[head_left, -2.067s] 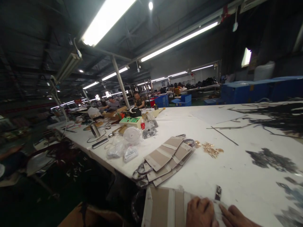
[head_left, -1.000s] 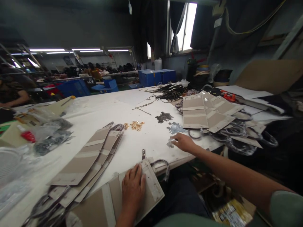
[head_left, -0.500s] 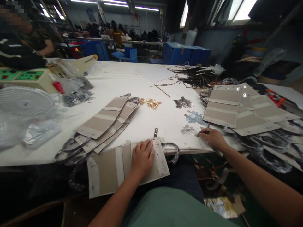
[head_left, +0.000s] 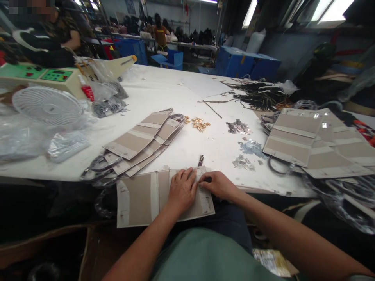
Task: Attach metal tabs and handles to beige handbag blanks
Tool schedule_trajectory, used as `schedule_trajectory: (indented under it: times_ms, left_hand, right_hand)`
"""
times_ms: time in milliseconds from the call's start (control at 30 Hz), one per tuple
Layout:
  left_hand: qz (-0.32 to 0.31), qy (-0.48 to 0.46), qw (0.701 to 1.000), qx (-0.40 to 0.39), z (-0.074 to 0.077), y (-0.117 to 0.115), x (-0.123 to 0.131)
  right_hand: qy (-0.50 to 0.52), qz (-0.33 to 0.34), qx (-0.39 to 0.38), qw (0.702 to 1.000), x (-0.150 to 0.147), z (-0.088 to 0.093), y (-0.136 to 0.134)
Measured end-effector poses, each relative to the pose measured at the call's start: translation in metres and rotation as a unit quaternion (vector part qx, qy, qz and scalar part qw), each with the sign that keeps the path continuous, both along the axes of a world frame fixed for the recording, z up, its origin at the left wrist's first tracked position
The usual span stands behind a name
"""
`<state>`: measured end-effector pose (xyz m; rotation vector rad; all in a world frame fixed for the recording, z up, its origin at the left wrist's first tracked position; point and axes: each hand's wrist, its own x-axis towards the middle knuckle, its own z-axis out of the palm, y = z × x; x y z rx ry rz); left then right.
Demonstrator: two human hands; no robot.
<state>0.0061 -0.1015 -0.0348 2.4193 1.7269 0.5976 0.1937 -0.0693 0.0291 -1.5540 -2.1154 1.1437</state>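
Note:
A beige bag panel [head_left: 137, 199] lies across my lap and against the table's front edge. My left hand [head_left: 183, 190] rests flat on it, fingers stretched out. Just to the right, my right hand [head_left: 218, 184] is pinched over the panel's upper right part; whatever is between its fingertips is too small to make out. A small metal clasp strip [head_left: 200, 160] sticks out beyond the panel's top edge, close to both hands. Beyond the hands lie gold metal fittings [head_left: 199, 124], dark metal pieces [head_left: 238, 127], bluish flat pieces [head_left: 251, 148] and silver plates [head_left: 243, 162].
Stacked panels with wrapped handles lie to the left [head_left: 140, 134] and right [head_left: 293, 136]. A white fan [head_left: 48, 105], plastic bags [head_left: 67, 145] and a machine with green panels [head_left: 58, 76] stand at left. Dark strips [head_left: 260, 95] lie at the back. Other people work farther off.
My right hand has come left from the silver plates at the table edge to the panel, beside my left hand. My left hand stays on the panel. The view has shifted slightly.

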Motion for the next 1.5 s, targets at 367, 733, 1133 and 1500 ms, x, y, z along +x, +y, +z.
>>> schedule_trajectory:
  times_ms: [367,733,1133,1500]
  left_hand:
    - [-0.002,-0.016,1.0,-0.003,-0.002,-0.001,-0.001]
    - [-0.008,-0.02,1.0,-0.005,-0.001,-0.001,-0.002]
    - [-0.007,-0.017,1.0,0.019,-0.005,0.001,-0.001]
    - [-0.009,-0.01,1.0,0.011,-0.001,0.002,0.0]
  right_hand:
    - [-0.092,0.057,0.053,0.993,0.002,-0.005,0.002]
    - [-0.155,0.027,0.116,0.981,0.001,-0.016,-0.008]
    - [-0.069,0.082,0.128,0.986,0.016,-0.023,-0.017]
    - [-0.138,0.034,0.128,0.982,0.009,-0.016,-0.019]
